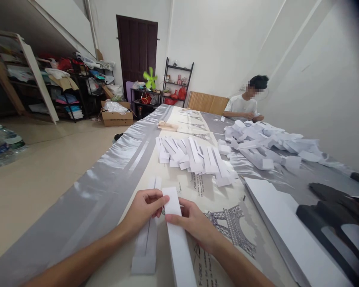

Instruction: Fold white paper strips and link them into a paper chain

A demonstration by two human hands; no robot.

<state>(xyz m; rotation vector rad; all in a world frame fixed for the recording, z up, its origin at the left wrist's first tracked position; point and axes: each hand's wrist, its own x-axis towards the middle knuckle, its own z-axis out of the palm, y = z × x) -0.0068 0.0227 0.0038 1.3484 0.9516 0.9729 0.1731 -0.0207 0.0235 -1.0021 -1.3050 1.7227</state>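
A long folded white paper strip (178, 247) is between my hands, its far end pinched by both. My left hand (148, 205) has its thumb on the strip's upper left edge. From the right side, my right hand (194, 223) grips the same strip, thumb on top and fingers beneath. Under and left of my left hand lies another folded white paper piece (144, 247) on the printed tablecloth (227, 267). Beyond my hands, a row of folded paper pieces (194, 157) overlaps across the cloth.
A stack of white sheets (287, 223) lies at the right, beside a dark object (329, 223). Farther back is a large heap of white papers (266, 139), with a person (242, 105) seated behind it. A wooden item (167, 126) rests at the table's far left.
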